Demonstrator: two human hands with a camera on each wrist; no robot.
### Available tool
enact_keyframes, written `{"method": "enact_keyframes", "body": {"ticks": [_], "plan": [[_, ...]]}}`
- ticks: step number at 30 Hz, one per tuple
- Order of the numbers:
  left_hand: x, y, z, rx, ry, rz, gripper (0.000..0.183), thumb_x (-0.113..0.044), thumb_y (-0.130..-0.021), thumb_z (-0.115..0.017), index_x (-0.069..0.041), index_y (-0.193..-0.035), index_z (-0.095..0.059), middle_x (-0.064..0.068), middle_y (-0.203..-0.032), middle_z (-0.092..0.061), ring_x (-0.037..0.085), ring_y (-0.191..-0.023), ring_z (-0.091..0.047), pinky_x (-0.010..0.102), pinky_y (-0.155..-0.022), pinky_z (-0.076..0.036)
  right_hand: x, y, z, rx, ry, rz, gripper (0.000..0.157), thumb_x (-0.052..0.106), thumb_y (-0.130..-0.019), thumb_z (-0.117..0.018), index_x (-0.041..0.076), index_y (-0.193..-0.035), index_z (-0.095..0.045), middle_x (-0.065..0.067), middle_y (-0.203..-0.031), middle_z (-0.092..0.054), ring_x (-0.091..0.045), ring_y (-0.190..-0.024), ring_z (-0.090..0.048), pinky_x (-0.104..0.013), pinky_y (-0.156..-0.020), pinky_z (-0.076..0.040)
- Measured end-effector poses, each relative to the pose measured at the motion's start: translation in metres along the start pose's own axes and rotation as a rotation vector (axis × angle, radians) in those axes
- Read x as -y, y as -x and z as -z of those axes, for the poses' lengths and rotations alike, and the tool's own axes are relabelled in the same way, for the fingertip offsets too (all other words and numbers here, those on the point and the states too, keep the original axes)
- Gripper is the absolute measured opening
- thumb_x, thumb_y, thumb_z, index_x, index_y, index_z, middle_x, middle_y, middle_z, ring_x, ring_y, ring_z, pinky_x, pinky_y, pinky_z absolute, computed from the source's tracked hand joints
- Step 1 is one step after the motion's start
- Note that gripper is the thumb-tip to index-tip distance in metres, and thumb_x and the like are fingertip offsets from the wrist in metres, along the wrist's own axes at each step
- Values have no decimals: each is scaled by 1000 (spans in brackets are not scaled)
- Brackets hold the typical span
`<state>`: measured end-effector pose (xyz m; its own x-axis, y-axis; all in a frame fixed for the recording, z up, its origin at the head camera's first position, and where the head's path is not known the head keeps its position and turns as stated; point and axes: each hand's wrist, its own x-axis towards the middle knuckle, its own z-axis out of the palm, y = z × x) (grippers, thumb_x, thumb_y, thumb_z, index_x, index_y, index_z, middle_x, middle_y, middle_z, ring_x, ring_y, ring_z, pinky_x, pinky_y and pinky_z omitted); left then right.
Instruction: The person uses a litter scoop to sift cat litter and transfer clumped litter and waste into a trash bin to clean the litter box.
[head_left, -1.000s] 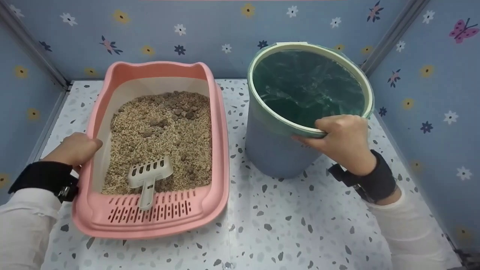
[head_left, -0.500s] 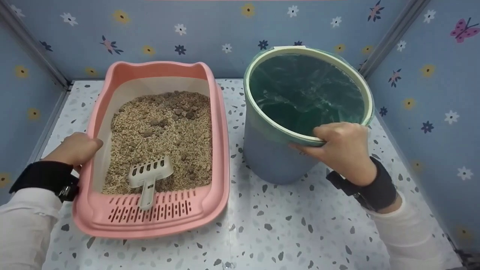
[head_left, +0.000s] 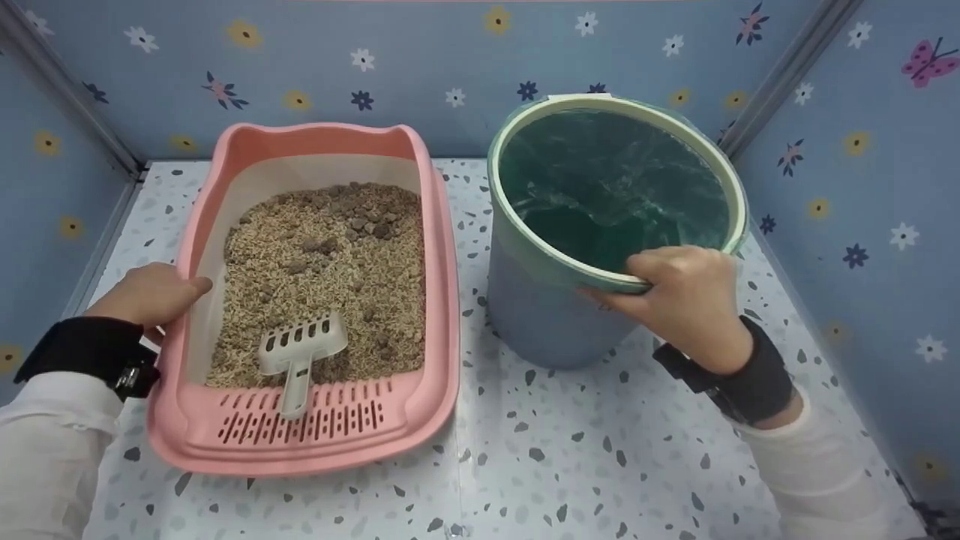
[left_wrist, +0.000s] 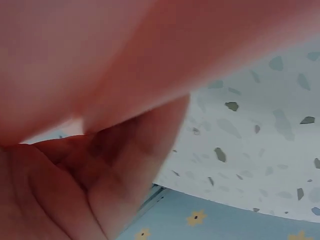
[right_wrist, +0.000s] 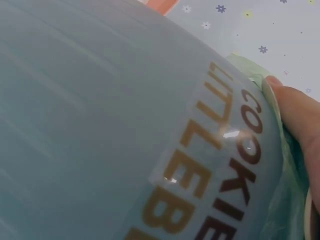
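Observation:
A pink litter box (head_left: 439, 285) stands on the left, partly filled with tan granular litter (head_left: 322, 262) and darker clumps toward its back. Across its slotted front ledge leans a pale slotted litter scoop (head_left: 300, 352), head on the litter. My left hand (head_left: 154, 296) grips the box's left rim, thumb over the top and fingers underneath on the outer side. On the right is a blue-grey trash can (head_left: 555, 315) lined with a green bag (head_left: 615, 172) under a cream ring. My right hand (head_left: 686, 289) holds its near rim; the can looks tilted slightly. Lettering shows in the right wrist view.
White speckled surface (head_left: 540, 465) lies under both containers. Blue flowered panels (head_left: 420, 67) rise behind and at both sides, close to the can's back and the box's back edge. A gap of floor separates box and can.
The trash can, held by my right hand, has come slightly nearer and left, mostly in the first half second. My left hand, the litter box and the scoop stay almost unchanged.

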<state>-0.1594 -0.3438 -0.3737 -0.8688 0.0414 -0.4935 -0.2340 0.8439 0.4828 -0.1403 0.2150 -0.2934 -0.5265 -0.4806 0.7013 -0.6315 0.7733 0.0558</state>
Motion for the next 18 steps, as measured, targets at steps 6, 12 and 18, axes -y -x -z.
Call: {"method": "enact_keyframes", "body": {"ticks": [6,12,18], "plan": [[-24,21,2,-35,-160,2,75,-65,-92,-27,7,-94,-50,11,-71,-57,19,-58,-60,36,-53,-50,0,1,0,-7,-3,-5,62,63,-77,-64,18,-50,-30,4,-46,-23,-12,-40,-21,-29,-43,-12],[-66,49,-10,-262,-416,41,62,-57,-95,-31,-5,-67,-50,11,-60,-50,27,-53,-52,39,-46,-38,1,0,-1,-18,-6,0,62,62,-76,-65,18,-51,-29,4,-47,-22,-13,-41,-21,-28,-44,-12],[-107,67,-33,-162,-412,-80,56,-50,-98,-31,-10,-61,-46,7,-60,-46,20,-48,-47,32,-42,-40,0,1,0,-20,-23,-1,60,54,-73,-71,17,-50,-30,4,-48,-22,-13,-42,-21,-28,-45,-12]]}}
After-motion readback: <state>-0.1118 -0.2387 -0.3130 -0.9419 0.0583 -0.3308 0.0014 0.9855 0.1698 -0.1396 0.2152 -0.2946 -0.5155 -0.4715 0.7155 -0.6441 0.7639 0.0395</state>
